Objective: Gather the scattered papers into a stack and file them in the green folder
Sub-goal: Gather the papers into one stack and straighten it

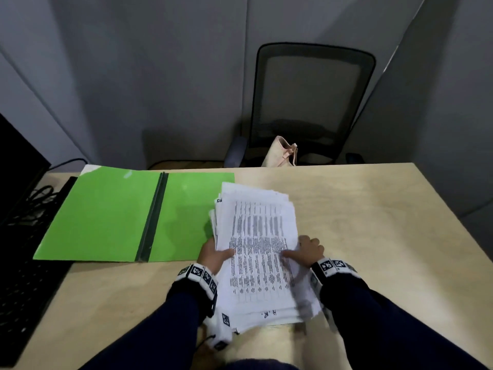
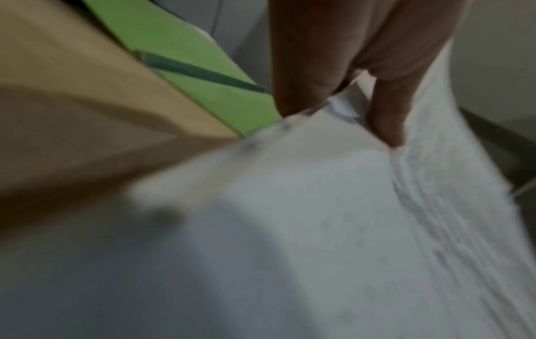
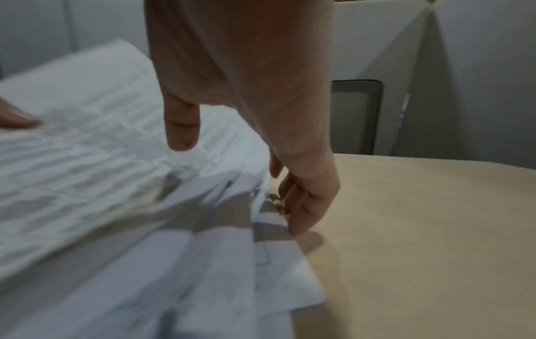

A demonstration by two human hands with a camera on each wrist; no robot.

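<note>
Both hands hold the floppy paper stack (image 1: 256, 252) in the lower middle.
Left hand (image 1: 213, 253) and right hand (image 1: 306, 249) fingers pinch its side edges; loose sheets may slip, so support underneath beside the green folder (image 1: 112, 214).

Grey walls (image 1: 160, 62), mesh chair (image 1: 312, 102), desk (image 1: 373, 222)

both hands (image 1: 216, 256) (image 1: 306, 251) grip opposite edges, thumbs on top.

A light wooden table (image 1: 360, 209) is seen; an opened green folder (image 1: 106, 212) (dark spine) and a keyboard (image 1: 24, 284) are laid on it.
</note>
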